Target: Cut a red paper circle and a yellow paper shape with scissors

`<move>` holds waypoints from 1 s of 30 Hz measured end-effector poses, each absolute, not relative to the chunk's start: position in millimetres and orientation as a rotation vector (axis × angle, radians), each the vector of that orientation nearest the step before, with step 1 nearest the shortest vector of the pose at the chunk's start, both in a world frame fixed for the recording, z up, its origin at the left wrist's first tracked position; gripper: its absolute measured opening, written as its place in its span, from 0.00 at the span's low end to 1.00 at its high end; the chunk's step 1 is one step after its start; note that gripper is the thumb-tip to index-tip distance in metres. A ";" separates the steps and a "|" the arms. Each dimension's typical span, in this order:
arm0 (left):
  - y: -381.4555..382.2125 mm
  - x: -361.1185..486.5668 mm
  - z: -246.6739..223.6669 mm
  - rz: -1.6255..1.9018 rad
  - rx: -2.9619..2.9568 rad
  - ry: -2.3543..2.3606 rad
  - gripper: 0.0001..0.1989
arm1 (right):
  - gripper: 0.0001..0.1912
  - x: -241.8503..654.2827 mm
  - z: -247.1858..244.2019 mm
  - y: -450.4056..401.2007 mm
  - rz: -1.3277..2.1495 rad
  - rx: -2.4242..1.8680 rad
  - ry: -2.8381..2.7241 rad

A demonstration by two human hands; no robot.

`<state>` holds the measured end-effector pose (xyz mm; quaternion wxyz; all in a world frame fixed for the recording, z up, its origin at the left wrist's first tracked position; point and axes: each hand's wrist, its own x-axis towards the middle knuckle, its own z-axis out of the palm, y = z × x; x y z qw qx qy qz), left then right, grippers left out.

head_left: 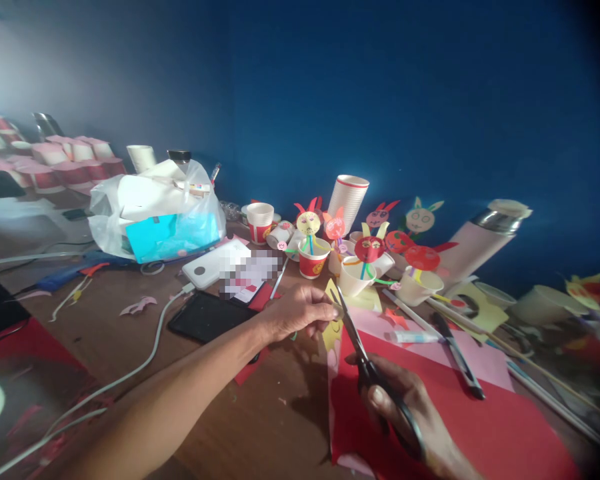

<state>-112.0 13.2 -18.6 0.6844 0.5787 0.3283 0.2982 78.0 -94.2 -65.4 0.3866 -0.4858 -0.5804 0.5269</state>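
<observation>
My left hand (300, 312) is closed in a pinch on a small piece of yellow paper (332, 339), which has dark drawn marks. My right hand (420, 400) grips a pair of scissors (359, 345) by the black handles. Their blades are parted and point up beside my left fingertips; I cannot tell whether they touch the paper. Below the scissors lies a large red sheet (460, 400) over a pink sheet (495, 360). Beyond my hands stand paper cups (356, 277) topped with drawn paper faces (369, 249) with ears and coloured arms.
A marker (457, 357) and a glue tube (413, 337) lie on the right. A thermos (483, 243) and stacked cups (347, 203) stand along the blue wall. Leftward are a phone (205, 317), a power bank (215, 262) with a cable (157, 347), and a stuffed plastic bag (105, 223).
</observation>
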 end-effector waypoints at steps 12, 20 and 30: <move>7.4 -105.5 -27.1 0.755 1.260 0.691 0.12 | 0.31 75.7 -63.7 -94.8 1.331 -1.213 -1.481; 5.7 -106.9 -18.8 0.718 1.250 0.742 0.10 | 0.28 78.0 -65.4 -94.6 1.351 -1.147 -1.536; 7.0 -107.8 -18.6 0.652 1.282 0.770 0.10 | 0.26 79.0 -64.0 -94.6 1.346 -1.145 -1.544</move>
